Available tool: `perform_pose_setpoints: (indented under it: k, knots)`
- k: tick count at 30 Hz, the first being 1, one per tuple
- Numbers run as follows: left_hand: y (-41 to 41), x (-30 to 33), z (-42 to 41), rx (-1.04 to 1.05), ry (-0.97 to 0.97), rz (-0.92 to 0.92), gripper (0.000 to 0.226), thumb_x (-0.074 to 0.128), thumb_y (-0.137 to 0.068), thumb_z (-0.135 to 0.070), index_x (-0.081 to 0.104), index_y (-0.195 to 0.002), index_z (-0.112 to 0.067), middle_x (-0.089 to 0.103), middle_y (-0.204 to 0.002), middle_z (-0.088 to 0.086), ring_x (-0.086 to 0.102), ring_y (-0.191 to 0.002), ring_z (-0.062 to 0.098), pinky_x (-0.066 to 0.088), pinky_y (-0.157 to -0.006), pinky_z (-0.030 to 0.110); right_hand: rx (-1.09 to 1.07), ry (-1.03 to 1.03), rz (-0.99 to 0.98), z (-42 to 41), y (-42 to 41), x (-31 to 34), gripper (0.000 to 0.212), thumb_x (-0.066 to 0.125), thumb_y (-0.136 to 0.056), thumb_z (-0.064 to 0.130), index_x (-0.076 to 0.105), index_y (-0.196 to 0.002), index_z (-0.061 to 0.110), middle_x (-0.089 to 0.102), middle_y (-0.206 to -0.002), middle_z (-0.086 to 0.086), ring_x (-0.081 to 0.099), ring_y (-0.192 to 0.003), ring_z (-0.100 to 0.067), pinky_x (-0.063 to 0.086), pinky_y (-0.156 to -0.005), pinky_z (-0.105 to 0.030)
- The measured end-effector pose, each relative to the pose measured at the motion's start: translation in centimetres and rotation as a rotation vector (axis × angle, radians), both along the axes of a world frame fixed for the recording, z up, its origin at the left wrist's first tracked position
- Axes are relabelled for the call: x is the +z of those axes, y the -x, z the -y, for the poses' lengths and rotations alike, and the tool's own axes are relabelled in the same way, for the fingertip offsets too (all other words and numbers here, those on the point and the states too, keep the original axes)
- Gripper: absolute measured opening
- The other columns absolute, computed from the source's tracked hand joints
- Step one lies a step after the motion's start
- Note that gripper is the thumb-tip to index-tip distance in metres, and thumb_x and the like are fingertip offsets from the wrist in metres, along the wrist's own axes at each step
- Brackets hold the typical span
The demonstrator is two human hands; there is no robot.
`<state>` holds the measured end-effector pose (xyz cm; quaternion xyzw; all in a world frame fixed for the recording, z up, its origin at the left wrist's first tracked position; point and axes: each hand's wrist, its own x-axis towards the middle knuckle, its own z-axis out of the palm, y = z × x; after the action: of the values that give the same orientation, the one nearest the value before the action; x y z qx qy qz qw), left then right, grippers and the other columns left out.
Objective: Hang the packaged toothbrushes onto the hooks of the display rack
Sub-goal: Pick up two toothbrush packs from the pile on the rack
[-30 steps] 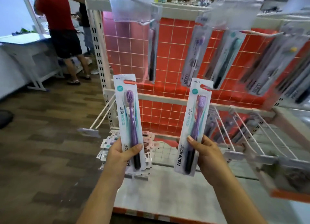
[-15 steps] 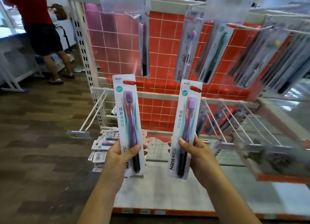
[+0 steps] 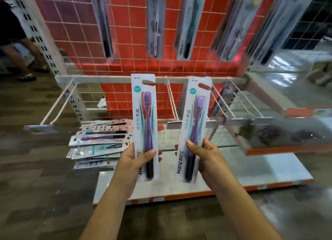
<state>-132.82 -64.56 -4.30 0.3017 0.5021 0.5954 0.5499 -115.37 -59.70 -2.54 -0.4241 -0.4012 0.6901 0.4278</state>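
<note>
The left hand (image 3: pixel 133 158) is gripping one packaged purple toothbrush (image 3: pixel 145 126) upright; the right hand (image 3: pixel 203 155) is pinching a second pack (image 3: pixel 195 130), tilted slightly. Behind them more packs (image 3: pixel 100 141) are lying stacked on the shelf (image 3: pixel 251 173), beneath the rack's empty hooks (image 3: pixel 233 103).

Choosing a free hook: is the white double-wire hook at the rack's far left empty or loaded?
Empty: the white double-wire hook carries only its end tag, no package.
</note>
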Motion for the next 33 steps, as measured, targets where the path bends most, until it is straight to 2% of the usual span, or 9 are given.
perform_pose_setpoints:
  k: [5,9,12,15,18,23,25,27,33]
  knots:
    - [-6.9,-1.1,-0.6,-0.054,0.044,-0.019,0.036,0.064,-0.065,-0.012,0.064,-0.101,-0.014,0.073,-0.094,0.008,0.069,-0.09,0.025,0.055,-0.081,0.039,-0.071,0.039,-0.002,0.5,-7.1,-1.5,0.031,0.064,-0.068,0.018,0.065,-0.098,0.012,0.074,-0.086,-0.003,0.07,-0.078,-0.017,0.055,-0.066,-0.028]
    - [-13.9,-2.4,-0.7,-0.104,0.093,-0.031,0.032,0.065,-0.065,-0.011,0.063,-0.097,-0.012,0.074,-0.083,0.005,0.071,-0.077,0.019,0.059,-0.072,0.031,-0.078,0.1,-0.011,1.4,-13.6,-3.1,0.027,0.061,-0.078,0.013,0.062,-0.105,0.01,0.073,-0.09,-0.006,0.07,-0.081,-0.019,0.057,-0.067,-0.031]
    - [-18.5,-3.5,-0.8,-0.117,0.124,-0.042,0.031,0.066,-0.063,-0.013,0.064,-0.094,-0.015,0.074,-0.084,0.001,0.07,-0.079,0.017,0.058,-0.073,0.031,-0.074,0.146,0.016,1.7,-17.8,-4.7,0.016,0.058,-0.085,0.007,0.062,-0.099,0.012,0.073,-0.084,-0.002,0.07,-0.075,-0.015,0.055,-0.062,-0.026]
    - [-22.3,-5.4,-0.5,-0.095,0.178,-0.008,0.031,0.067,-0.064,-0.012,0.065,-0.095,-0.016,0.074,-0.086,0.003,0.07,-0.083,0.02,0.057,-0.077,0.032,-0.062,0.179,0.079,2.0,-21.4,-6.8,0.017,0.058,-0.086,0.006,0.064,-0.101,0.011,0.073,-0.085,-0.002,0.069,-0.075,-0.013,0.054,-0.064,-0.025]
    - [-24.9,-8.0,-0.1,-0.032,0.274,0.027,0.023,0.065,-0.073,-0.004,0.064,-0.093,-0.016,0.074,-0.078,0.001,0.069,-0.074,0.016,0.057,-0.07,0.027,-0.063,0.221,0.117,2.2,-24.1,-8.8,0.017,0.058,-0.086,0.003,0.064,-0.097,0.014,0.072,-0.08,0.002,0.066,-0.072,-0.01,0.053,-0.063,-0.023]
    - [-26.4,-11.4,0.1,0.064,0.421,0.073,0.028,0.064,-0.078,-0.005,0.063,-0.105,-0.013,0.073,-0.079,0.004,0.068,-0.073,0.019,0.054,-0.065,0.03,-0.041,0.307,0.156,2.2,-26.4,-11.7,0.018,0.057,-0.087,0.003,0.064,-0.098,0.016,0.072,-0.084,0.002,0.066,-0.074,-0.01,0.052,-0.066,-0.024]
    - [-26.6,-12.7,-0.3,0.073,0.46,0.069,0.029,0.065,-0.08,-0.008,0.062,-0.108,-0.015,0.072,-0.086,0.006,0.068,-0.08,0.022,0.054,-0.07,0.034,-0.045,0.333,0.166,1.5,-26.4,-13.0,0.017,0.058,-0.087,0.005,0.064,-0.099,0.016,0.072,-0.085,0.001,0.066,-0.076,-0.012,0.052,-0.067,-0.025]
    - [-26.4,-13.8,-1.0,0.068,0.484,0.068,0.025,0.066,-0.081,-0.009,0.063,-0.105,-0.017,0.071,-0.092,0.008,0.066,-0.085,0.024,0.054,-0.075,0.037,-0.059,0.357,0.157,0.5,-25.8,-14.3,0.015,0.058,-0.087,0.005,0.064,-0.097,0.015,0.072,-0.082,0.001,0.066,-0.075,-0.012,0.053,-0.064,-0.024]
    - [-24.2,-19.9,-5.4,0.022,0.435,0.068,0.02,0.064,-0.081,-0.003,0.066,-0.095,-0.017,0.072,-0.08,0.002,0.067,-0.076,0.02,0.053,-0.072,0.033,-0.062,0.358,0.102,-4.3,-22.3,-20.6,0.016,0.057,-0.087,0.003,0.062,-0.098,0.012,0.071,-0.076,0.0,0.067,-0.067,-0.01,0.056,-0.064,-0.024]
